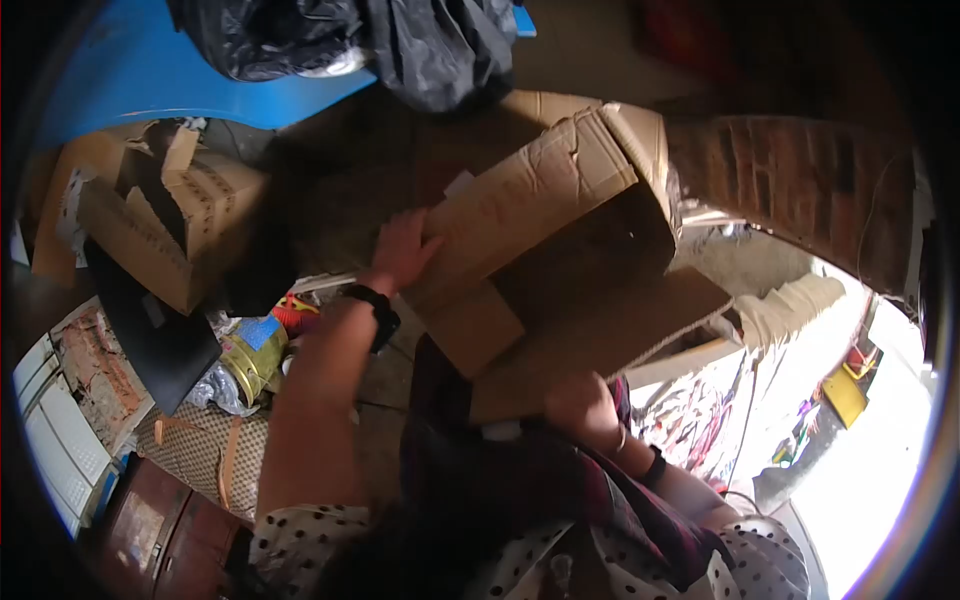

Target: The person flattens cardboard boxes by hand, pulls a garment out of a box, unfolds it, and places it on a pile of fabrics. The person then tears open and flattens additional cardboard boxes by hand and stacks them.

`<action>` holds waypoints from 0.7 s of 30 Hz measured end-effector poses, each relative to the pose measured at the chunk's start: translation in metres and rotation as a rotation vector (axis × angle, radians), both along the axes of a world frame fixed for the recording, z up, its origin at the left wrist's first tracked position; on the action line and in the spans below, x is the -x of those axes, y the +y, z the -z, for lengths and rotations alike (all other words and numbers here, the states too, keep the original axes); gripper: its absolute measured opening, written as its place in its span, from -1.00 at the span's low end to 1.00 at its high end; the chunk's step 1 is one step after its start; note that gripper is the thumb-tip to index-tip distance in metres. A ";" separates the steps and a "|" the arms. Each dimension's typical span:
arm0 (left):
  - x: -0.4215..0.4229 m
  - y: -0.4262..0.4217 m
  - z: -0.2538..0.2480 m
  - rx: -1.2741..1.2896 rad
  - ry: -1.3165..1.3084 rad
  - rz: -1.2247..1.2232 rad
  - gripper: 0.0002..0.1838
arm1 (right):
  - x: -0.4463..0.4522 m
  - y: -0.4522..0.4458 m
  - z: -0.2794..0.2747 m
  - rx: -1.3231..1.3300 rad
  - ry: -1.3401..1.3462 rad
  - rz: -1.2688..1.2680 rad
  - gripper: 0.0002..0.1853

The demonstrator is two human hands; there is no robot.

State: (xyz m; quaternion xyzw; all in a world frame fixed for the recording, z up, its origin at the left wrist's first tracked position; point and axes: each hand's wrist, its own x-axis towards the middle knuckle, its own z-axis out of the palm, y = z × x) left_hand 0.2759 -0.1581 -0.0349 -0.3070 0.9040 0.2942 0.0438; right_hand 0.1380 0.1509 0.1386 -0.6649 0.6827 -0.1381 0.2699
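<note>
Cardboard box (225, 195) with torn flaps is standing at the far left, and a black panel (150, 320) is leaning just nearer. Beside that panel a gold tin (250, 358) is resting, with a checked bag (190, 450) lying nearer still.

Moving right, your left hand (402, 252) is touching the left end of the open carton (540, 215). Its thumb is standing apart from the other fingers, so they are looking spread against the cardboard.

That carton is lying mid-scene, just beyond your lap; what is bearing it underneath, you cannot tell. Its long axis is running from near left to far right, and its open mouth is facing near, towards you, with a wide flap (610, 345) hanging out on the near side.

It is probably handling light: fairly stiff along the creased side panel, floppy at the flaps, not slippery. You are likely getting the firmest hold at the folded edges.

Farther right, your right hand (585, 408) is meeting the flap's near edge, fingers seemingly curled; blur is hiding whether they are pinching it. Beyond, at the far right, brickwork (800, 185) is showing.
</note>
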 end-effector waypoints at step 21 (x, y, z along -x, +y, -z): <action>0.051 -0.019 -0.048 -0.769 0.326 0.027 -0.71 | -0.044 -0.107 0.157 -0.499 -1.886 1.674 -0.60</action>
